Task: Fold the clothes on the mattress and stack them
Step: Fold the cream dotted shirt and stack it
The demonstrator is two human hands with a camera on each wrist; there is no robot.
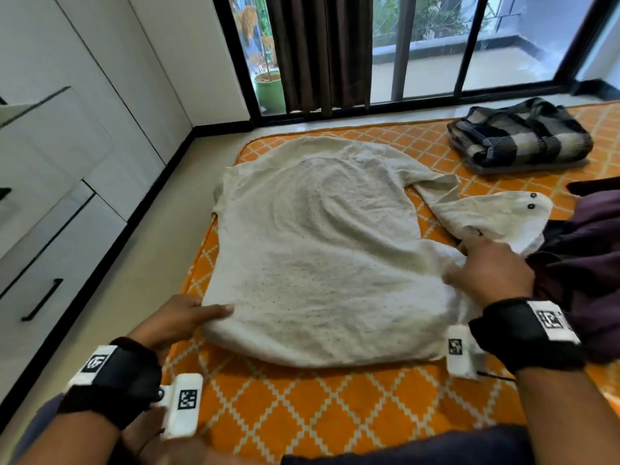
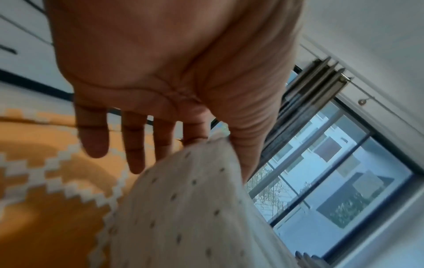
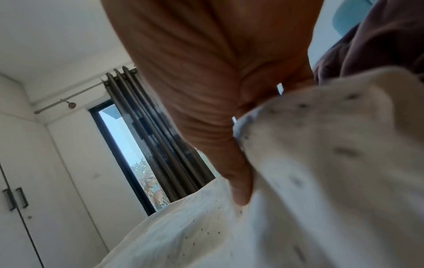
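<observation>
— Wrist bands with printed markers sit closest in the head view. Beyond them, what do the hands do?

— Both hold the near hem of the cream dotted shirt [image 1: 312, 250], which lies spread with its back up on the orange patterned mattress [image 1: 302, 407]. The left hand [image 1: 174, 318] pinches the left hem corner, thumb on top. The right hand [image 1: 491, 271] is curled into the cloth at the right side, close to the sleeve [image 1: 496, 214] with two dark buttons, which is bent outward.

— And the other clothes?

— A folded checked garment [image 1: 520, 137] lies at the far right of the mattress, well apart. A dark purple heap [image 1: 583, 263] lies just beside the right hand, not folded.

— What does the left wrist view add?

— The left hand [image 2: 160, 81] shows its palm. The thumb and the forefinger pinch the shirt corner [image 2: 190, 199]; the other fingers [image 2: 135, 145] hang straight and hold nothing.

— The right wrist view?

— It is blurred. The thumb [image 3: 238, 181] presses into the shirt cloth [image 3: 321, 172], which is gathered under the palm. I cannot see the other fingers there.

— Which step is this?

— I think the shirt is being pulled flat, and the folding itself is not begun. Next, the sleeve should come in over the back, then each side, then the hem up to the collar. The cloth is thin and wrinkles easily, so it needs smoothing first.
</observation>
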